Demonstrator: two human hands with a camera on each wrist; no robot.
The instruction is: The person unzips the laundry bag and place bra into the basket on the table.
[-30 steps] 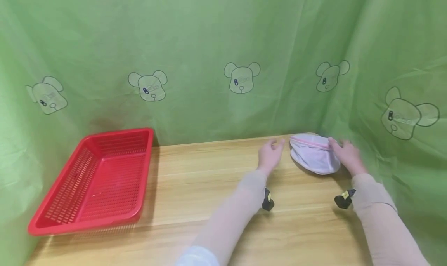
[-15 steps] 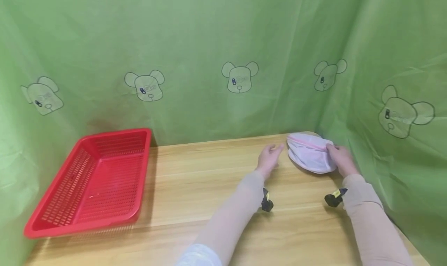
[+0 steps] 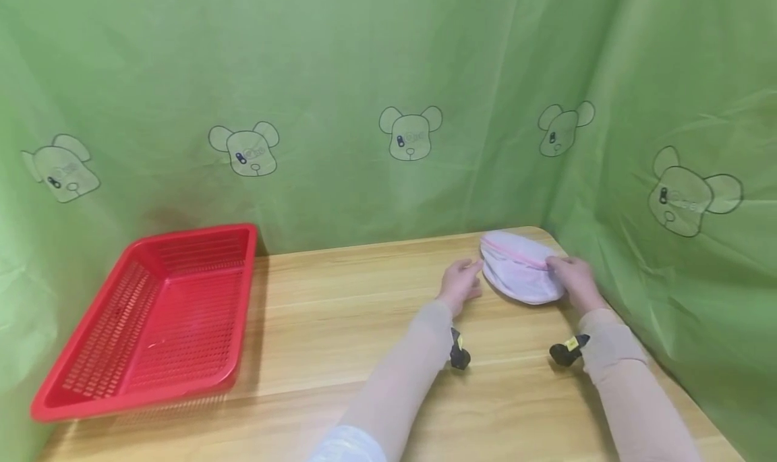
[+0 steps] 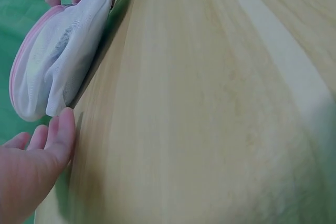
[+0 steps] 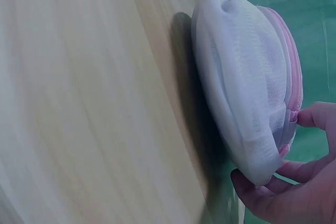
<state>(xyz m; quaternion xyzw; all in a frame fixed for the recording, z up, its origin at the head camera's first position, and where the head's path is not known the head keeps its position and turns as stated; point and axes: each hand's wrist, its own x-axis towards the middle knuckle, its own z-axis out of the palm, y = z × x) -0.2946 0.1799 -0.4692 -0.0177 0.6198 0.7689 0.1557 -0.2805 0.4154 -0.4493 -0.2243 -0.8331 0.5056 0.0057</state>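
A white mesh laundry bag with a pink zipper is at the back right of the table, its near side casting a shadow on the wood in the right wrist view. My right hand pinches its right end, thumb by the zipper end and fingers beneath the edge. At the bag's left end is my left hand, fingers extended, fingertips right at the mesh. In the left wrist view those fingertips sit just below the bag's lower end, holding nothing.
A red plastic basket with slotted walls stands at the left of the wooden table, and nothing shows inside it. Green curtain with bear-head prints hangs behind and along both sides.
The bag has shifted a little left in the head view with my right hand holding it. My left hand's fingertips now reach the bag's left end. The head view has turned slightly right.
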